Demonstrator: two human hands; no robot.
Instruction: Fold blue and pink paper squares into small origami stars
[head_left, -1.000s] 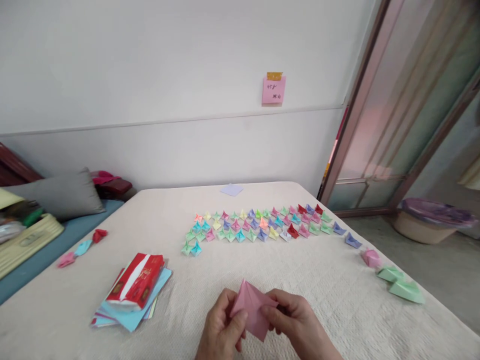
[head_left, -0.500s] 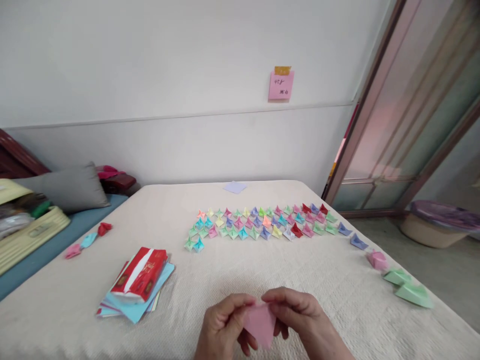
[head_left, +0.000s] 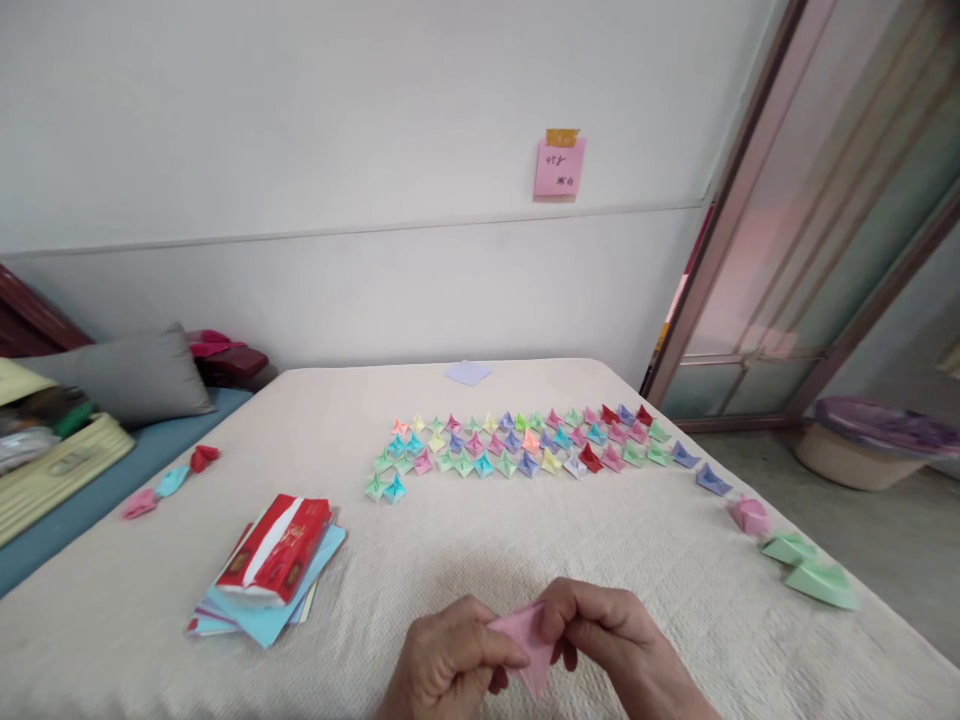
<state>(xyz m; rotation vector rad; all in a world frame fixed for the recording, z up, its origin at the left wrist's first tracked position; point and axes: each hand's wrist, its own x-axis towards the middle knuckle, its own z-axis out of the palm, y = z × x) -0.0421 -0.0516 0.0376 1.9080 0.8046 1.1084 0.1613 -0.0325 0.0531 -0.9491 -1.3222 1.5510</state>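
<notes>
Both hands (head_left: 525,655) pinch a pink, seemingly folded paper (head_left: 525,640).

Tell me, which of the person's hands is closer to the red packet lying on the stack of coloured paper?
Left. The left hand is just right of the red packet; the right hand lies farther right, beyond the pink paper both pinch.

pink paper (head_left: 525,640) mostly hidden in both grips; wall note (head_left: 559,167) writing too small to read
</notes>
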